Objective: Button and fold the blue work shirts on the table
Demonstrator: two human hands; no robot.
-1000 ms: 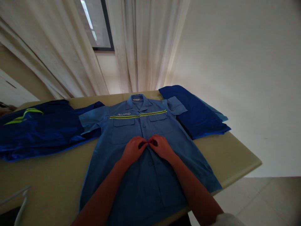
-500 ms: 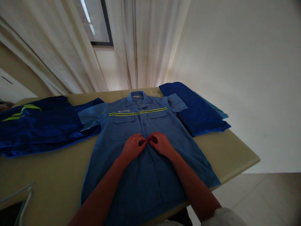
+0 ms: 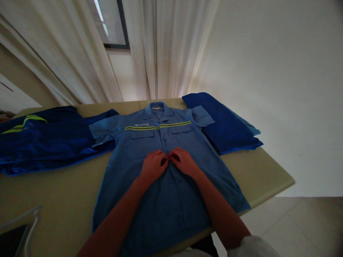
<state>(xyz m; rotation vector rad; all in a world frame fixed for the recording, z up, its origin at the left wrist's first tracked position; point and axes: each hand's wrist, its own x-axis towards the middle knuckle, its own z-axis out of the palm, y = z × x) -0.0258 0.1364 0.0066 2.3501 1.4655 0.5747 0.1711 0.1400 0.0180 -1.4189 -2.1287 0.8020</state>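
A blue short-sleeved work shirt (image 3: 144, 142) lies face up on the table, its collar away from me and a yellow-lined stripe across the chest. At the middle of its front placket, my left hand (image 3: 154, 165) and my right hand (image 3: 183, 161) meet with fingertips nearly touching. Both hands are closed in a pinch on the shirt's front edges. Whatever small part sits between the fingertips, perhaps a button, is hidden. Below the hands the lower placket shows another button (image 3: 171, 181). Above them the front lies flat, with a chest pocket on each side.
Dark blue garments with a yellow-green stripe (image 3: 53, 139) lie to the left, partly under the shirt's sleeve. A folded dark blue stack (image 3: 214, 121) lies at the right. A dark flat device (image 3: 13, 239) with a white cable (image 3: 30, 232) is at the near left of the table (image 3: 61, 200).
Both hands stay at the same spot on the placket; the fingers have shifted only slightly. The whole view has moved a little. The shirt lies as before.
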